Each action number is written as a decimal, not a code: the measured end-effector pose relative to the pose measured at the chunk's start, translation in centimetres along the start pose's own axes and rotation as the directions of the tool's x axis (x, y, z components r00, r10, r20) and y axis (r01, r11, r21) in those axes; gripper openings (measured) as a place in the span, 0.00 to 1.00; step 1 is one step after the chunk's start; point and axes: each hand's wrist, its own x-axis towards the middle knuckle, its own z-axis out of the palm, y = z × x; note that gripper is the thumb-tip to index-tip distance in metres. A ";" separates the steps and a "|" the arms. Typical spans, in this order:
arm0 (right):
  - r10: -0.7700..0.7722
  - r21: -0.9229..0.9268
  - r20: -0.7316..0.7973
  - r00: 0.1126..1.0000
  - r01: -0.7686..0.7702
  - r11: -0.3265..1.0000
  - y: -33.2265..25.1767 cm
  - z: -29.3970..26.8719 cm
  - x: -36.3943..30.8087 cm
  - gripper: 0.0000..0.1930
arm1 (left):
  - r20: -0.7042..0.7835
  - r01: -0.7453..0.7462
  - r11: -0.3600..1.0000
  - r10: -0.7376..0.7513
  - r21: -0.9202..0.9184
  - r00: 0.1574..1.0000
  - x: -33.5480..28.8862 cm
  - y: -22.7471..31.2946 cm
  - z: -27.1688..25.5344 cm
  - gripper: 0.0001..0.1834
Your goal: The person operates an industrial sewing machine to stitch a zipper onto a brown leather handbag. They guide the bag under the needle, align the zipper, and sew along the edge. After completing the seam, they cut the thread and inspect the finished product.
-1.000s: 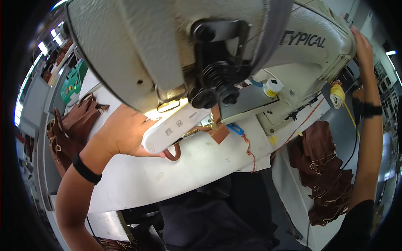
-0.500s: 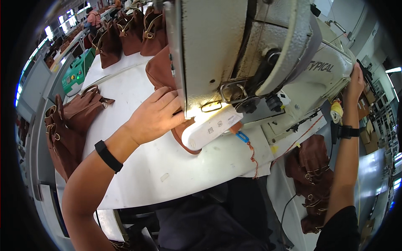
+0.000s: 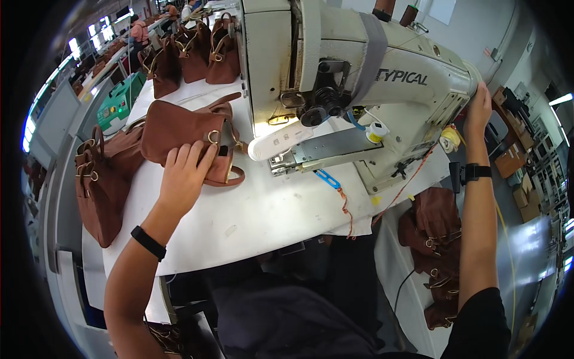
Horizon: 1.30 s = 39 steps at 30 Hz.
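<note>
My left hand [image 3: 186, 179] grips a brown leather handbag [image 3: 176, 122] by its edge next to the brass ring and zip opening; the thumb is hidden. This bag lies tipped over on the white table, left of the sewing machine [image 3: 418, 60]. At the machine's right end, my right hand [image 3: 479, 113] is curled on the handwheel [image 3: 472, 75], its fingertips partly out of sight. Between the bag and the machine's lower arm [image 3: 341, 148] is a gap. A white lamp [image 3: 278, 142] shines by the needle area, and a blue loop [image 3: 327, 178] with twisted orange thread hangs below.
Another brown bag [image 3: 107, 191] stands at the table's left edge. Several finished-looking bags [image 3: 224, 57] line the back, near a green machine [image 3: 119, 105]. More brown bags [image 3: 439, 221] lie lower right. A thread cone [image 3: 449, 139] sits beside the machine. People work far left.
The handbag has come out from under the machine head and moved left with my left hand. My right hand stays at the handwheel. The whole view has shifted.
</note>
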 end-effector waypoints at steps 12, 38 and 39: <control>-0.041 -0.122 -0.067 0.997 0.033 0.992 0.7 -0.3 -2.6 0.31 | 0.070 0.285 0.958 -0.282 -0.030 0.957 -6.2 6.7 -2.7 0.37; 0.130 -0.130 0.932 0.337 -0.022 0.991 -13.1 5.0 -37.1 0.09 | -0.108 0.297 0.928 -0.327 -0.224 0.939 -7.8 6.1 -3.6 0.35; 0.207 -0.160 0.954 0.217 -0.215 0.963 -13.8 4.9 -37.6 0.09 | -0.112 0.299 0.928 -0.330 -0.224 0.937 -7.9 6.1 -3.5 0.35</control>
